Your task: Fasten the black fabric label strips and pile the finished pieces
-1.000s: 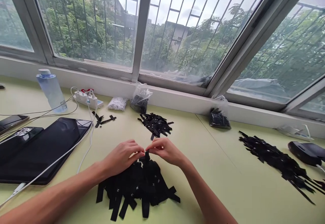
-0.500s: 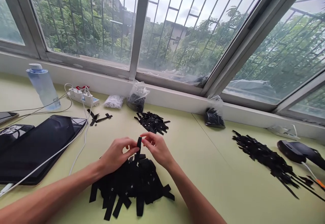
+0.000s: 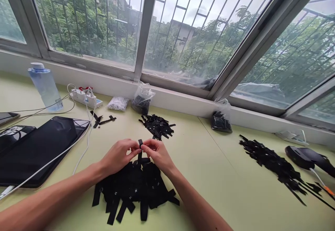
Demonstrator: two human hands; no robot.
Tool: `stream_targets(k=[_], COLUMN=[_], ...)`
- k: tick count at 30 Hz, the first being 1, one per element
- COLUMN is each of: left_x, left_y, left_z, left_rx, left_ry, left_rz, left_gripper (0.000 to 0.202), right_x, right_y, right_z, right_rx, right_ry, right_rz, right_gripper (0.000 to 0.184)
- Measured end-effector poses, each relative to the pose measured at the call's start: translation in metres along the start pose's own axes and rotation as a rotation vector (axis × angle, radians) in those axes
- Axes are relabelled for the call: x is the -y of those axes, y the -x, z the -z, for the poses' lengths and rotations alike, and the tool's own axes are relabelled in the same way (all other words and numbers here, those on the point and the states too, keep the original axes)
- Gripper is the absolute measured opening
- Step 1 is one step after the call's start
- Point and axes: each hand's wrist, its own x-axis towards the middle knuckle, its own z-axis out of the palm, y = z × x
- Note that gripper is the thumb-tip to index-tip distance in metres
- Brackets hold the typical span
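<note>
Between my two hands a short black fabric strip (image 3: 140,157) stands upright, its lower end hanging over a pile. My left hand (image 3: 121,156) pinches the strip from the left, thumb and fingers closed on it. From the right, my right hand (image 3: 157,154) grips the strip near its top, fingertips meeting those of the left. Just below the hands lies a large heap of black fabric strips (image 3: 131,189), some marked with small white letters such as M. Beyond the hands is a smaller pile of black strips (image 3: 158,125).
At left are a black tablet (image 3: 39,150), white charging cables (image 3: 87,140), a water bottle (image 3: 45,88) and a power strip (image 3: 87,98). Bags of black pieces (image 3: 221,121) stand by the window ledge. A long heap of black strips (image 3: 272,164) lies at right.
My right hand has moved left and closed on the strip's top beside my left hand. The strip's upper end now sits lower between the fingertips.
</note>
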Motion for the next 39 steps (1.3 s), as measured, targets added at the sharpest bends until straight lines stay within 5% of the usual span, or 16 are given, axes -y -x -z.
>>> stream_targets(k=[4, 10, 17, 32, 39], left_x=[-0.001, -0.006, -0.005, -0.006, -0.007], left_y=[0.0, -0.001, 0.001, 0.0, 0.001], left_z=[-0.001, 0.006, 0.003, 0.001, 0.001], left_rx=[0.016, -0.123, -0.097, -0.122, -0.102], left_ry=[0.012, -0.002, -0.03, -0.025, 0.065], left_rz=[0.015, -0.072, -0.09, -0.07, -0.063], left_gripper=[0.021, 0.012, 0.017, 0.021, 0.025], right_x=[0.0, 0.005, 0.01, 0.01, 0.011], right_y=[0.0, 0.003, 0.009, 0.017, 0.017], right_z=[0.0, -0.003, -0.02, -0.03, -0.027], right_rx=[-0.038, -0.15, -0.236, -0.343, -0.291], right_ry=[-0.011, -0.067, -0.024, 0.248, 0.408], right_rz=[-0.003, -0.041, -0.004, 0.189, 0.309], right_gripper=[0.032, 0.03, 0.029, 0.022, 0.021])
